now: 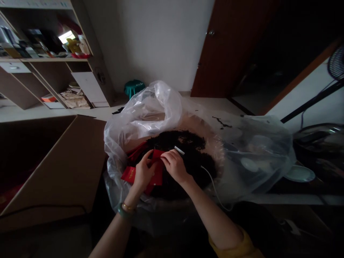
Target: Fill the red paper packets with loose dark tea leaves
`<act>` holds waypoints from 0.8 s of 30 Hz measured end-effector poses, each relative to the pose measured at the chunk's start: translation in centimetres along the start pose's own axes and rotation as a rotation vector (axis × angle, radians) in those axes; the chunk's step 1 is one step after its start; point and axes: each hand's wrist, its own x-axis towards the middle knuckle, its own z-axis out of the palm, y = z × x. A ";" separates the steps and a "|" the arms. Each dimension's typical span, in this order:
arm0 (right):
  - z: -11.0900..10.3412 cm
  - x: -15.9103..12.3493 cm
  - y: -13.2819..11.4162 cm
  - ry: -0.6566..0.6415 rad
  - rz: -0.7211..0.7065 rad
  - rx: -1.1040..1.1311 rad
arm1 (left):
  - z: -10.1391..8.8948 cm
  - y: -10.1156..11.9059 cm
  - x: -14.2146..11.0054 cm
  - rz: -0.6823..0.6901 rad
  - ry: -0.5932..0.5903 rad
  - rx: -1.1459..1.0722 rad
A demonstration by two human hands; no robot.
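Just the one camera here, worn on the person's head and tipped forward and down, so you're looking from close up at the left hand (143,170) and right hand (175,165). The plastic bag (145,114) sits right past the hands, and the wide shot also catches a shelf (51,57) beyond the left hand and a door (228,50) beyond the right.

Domestic room, a home: a wooden shelving unit (53,60) with a drawer and crowded household oddments, a brown wooden door (228,46) with a metal knob, and an electric fan (337,62) at right.
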 end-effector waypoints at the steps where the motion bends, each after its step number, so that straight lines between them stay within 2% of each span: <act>1: 0.3 0.1 0.1 -0.005 0.025 0.037 | -0.5 -0.1 0.0 0.011 -0.008 0.039; 4: 1.2 0.4 0.4 -0.015 0.123 0.175 | -1.8 -0.6 0.1 0.123 0.006 0.165; 6: 1.9 0.7 0.3 -0.033 0.172 0.242 | -2.5 -1.0 0.5 0.230 0.093 0.241; 8: 2.4 0.9 0.0 -0.027 0.181 0.246 | -2.8 -1.1 0.8 0.277 0.167 0.258; 13: 2.7 0.8 -0.9 0.123 0.047 0.081 | -2.2 -0.2 0.7 0.118 0.098 0.061; 18: 2.3 0.2 -0.7 0.254 -0.147 -0.019 | -0.9 0.9 0.2 0.016 0.135 -0.164; 21: 2.2 -0.1 -0.2 0.256 -0.173 -0.022 | -0.5 1.2 0.1 -0.019 0.123 -0.255; 24: 2.3 -0.4 0.2 0.212 -0.133 -0.014 | -0.6 1.6 0.1 -0.033 0.103 -0.302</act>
